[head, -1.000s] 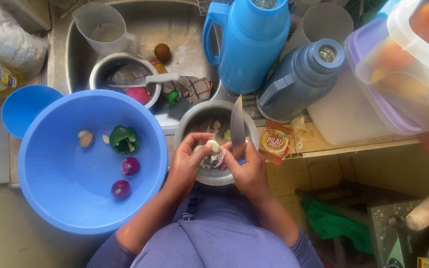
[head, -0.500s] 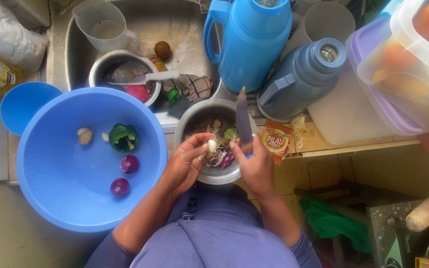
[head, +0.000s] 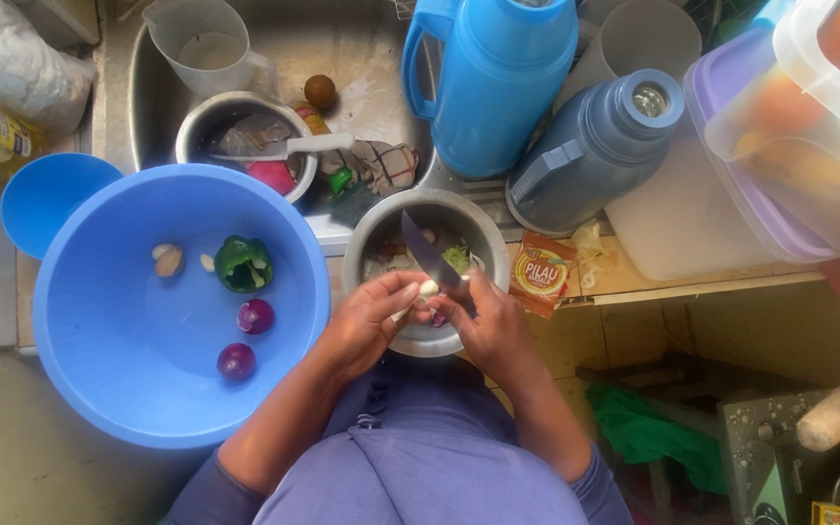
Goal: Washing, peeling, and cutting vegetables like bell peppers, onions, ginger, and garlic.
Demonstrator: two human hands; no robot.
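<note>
My left hand (head: 373, 321) pinches a small pale garlic clove (head: 428, 289) over a metal bowl (head: 381, 228) that holds peelings. My right hand (head: 486, 326) grips a dark-bladed knife (head: 426, 250), its blade pointing up and away with the edge near the clove. To the left stands a big blue basin (head: 99, 389) holding two red onions (head: 255, 315), a green pepper (head: 242, 263) and garlic pieces (head: 167, 259).
A steel sink (head: 362, 58) behind holds a metal pot with a white-handled knife (head: 284, 147), a plastic jug (head: 206, 44) and a brown round fruit. A blue flask (head: 498, 78), a grey flask (head: 595, 146), a spice sachet (head: 543, 272) and stacked plastic tubs (head: 789, 126) are on the right.
The knife blade has tilted from upright to slanting left over the bowl, and my hands have drawn closer together around the clove.
</note>
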